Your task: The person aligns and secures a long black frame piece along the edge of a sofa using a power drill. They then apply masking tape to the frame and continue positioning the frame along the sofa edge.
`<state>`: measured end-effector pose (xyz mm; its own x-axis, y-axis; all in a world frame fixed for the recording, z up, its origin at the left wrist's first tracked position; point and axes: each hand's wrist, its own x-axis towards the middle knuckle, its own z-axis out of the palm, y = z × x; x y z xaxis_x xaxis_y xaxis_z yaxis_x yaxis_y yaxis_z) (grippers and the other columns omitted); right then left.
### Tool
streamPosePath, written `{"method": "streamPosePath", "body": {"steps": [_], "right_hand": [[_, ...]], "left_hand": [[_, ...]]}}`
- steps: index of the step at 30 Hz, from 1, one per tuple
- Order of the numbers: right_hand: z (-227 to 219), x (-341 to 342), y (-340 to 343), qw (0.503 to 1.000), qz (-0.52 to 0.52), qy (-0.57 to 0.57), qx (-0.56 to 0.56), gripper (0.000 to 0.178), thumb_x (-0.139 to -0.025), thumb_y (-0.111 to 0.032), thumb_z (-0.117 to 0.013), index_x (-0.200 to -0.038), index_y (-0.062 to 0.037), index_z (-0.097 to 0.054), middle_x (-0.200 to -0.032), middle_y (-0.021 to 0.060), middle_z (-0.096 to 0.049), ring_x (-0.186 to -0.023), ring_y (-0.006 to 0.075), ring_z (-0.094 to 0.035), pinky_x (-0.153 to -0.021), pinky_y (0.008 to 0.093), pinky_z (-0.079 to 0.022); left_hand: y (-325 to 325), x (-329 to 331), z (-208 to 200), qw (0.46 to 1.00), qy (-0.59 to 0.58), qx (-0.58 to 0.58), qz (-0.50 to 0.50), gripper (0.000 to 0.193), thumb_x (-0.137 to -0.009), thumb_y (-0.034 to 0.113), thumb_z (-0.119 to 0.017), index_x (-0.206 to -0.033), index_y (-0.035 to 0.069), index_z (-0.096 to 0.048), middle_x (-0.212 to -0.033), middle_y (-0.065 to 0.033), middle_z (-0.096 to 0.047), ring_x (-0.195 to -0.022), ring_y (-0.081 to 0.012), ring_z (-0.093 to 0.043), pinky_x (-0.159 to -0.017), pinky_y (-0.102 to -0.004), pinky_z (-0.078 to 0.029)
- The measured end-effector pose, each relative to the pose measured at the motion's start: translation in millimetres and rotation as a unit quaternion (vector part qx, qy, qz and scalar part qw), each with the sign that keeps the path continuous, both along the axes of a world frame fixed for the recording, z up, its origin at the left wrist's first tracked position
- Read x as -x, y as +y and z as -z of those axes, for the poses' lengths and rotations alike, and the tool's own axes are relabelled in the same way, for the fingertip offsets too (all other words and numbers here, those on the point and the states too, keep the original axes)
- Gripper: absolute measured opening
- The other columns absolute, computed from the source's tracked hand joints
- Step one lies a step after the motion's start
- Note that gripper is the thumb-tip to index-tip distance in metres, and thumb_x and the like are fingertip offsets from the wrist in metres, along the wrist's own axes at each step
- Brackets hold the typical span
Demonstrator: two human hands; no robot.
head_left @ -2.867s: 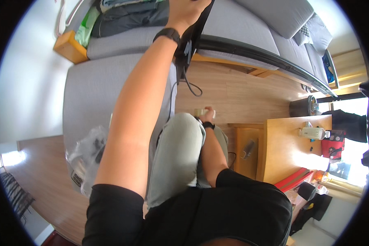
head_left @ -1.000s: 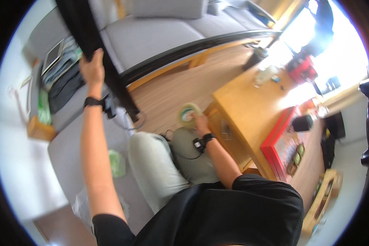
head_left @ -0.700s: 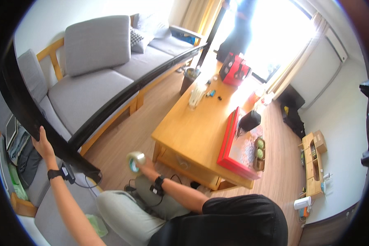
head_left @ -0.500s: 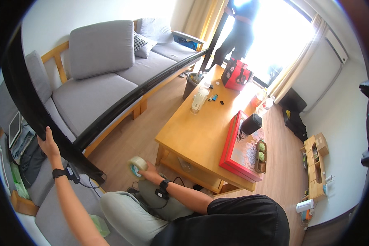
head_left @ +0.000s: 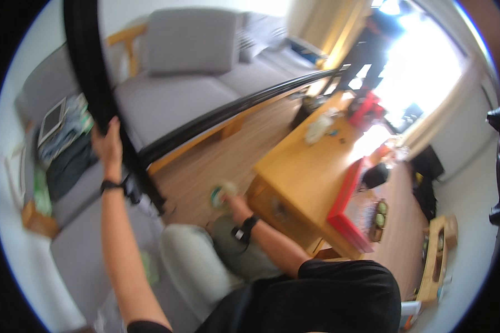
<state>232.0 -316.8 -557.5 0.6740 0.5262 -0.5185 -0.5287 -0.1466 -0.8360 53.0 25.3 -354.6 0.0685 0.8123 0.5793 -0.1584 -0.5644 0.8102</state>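
My left hand (head_left: 110, 145) is closed round the upright side of a large black frame (head_left: 89, 66), near its lower end. A long black rail (head_left: 233, 106) runs from that side away to the far end, in front of the sofa. In my right hand (head_left: 238, 207) is a roll of clear tape (head_left: 219, 195), held low beside my knee, off the near end of the wooden table (head_left: 283, 172). The tape and both hands are blurred. Dark bands with small black devices circle both my wrists.
A grey sofa (head_left: 189, 41) lies beyond the rail; clothes (head_left: 66, 141) and a tablet (head_left: 52, 120) sit at left. On the table are a red box (head_left: 347, 200), a black speaker (head_left: 375, 176), a bottle (head_left: 318, 129) and a red bag (head_left: 365, 111). Another person (head_left: 366, 50) stands near the window.
The whole view has swung, so the frame, sofa and table now sit farther right in the picture. My left hand stays on the frame, and my right hand still holds the tape roll.
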Motion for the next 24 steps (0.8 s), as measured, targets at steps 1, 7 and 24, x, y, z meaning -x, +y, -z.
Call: {"method": "streamPosePath", "body": {"steps": [1, 7, 24], "right_hand": [[5, -3, 5, 1.000, 0.003, 0.003, -0.009, 0.033, -0.076, -0.014, -0.070, -0.108, -0.0032, -0.067, -0.095, 0.0055, -0.064, -0.090, 0.0188, -0.062, -0.078, 0.0359, -0.051], [44, -12, 69, 0.977, 0.023, 0.149, -0.151, 0.015, -0.087, -0.013, -0.069, -0.098, -0.0071, -0.062, -0.088, 0.0040, -0.058, -0.080, 0.0162, -0.055, -0.072, 0.0333, -0.047], [176, -3, 159, 0.986, -0.091, -0.003, -0.142, 0.013, -0.088, -0.011, -0.062, -0.098, -0.0063, -0.055, -0.089, 0.0086, -0.060, -0.085, 0.0258, -0.062, -0.080, 0.0366, -0.053]], "left_hand": [[-5, 3, -3, 0.999, 0.004, -0.005, 0.034, 0.062, -0.089, 0.025, -0.074, -0.129, -0.017, -0.050, -0.114, -0.0182, -0.066, -0.100, -0.0214, -0.061, -0.094, -0.0335, -0.048], [-32, 19, -62, 0.995, -0.010, -0.076, 0.057, 0.050, -0.083, 0.026, -0.077, -0.120, -0.004, -0.061, -0.115, -0.0144, -0.069, -0.104, -0.0237, -0.064, -0.092, -0.0346, -0.049], [-14, 0, -114, 0.989, 0.005, -0.129, -0.070, 0.038, -0.085, 0.021, -0.066, -0.113, -0.004, -0.064, -0.093, -0.0110, -0.070, -0.085, -0.0185, -0.065, -0.075, -0.0345, -0.052]]}}
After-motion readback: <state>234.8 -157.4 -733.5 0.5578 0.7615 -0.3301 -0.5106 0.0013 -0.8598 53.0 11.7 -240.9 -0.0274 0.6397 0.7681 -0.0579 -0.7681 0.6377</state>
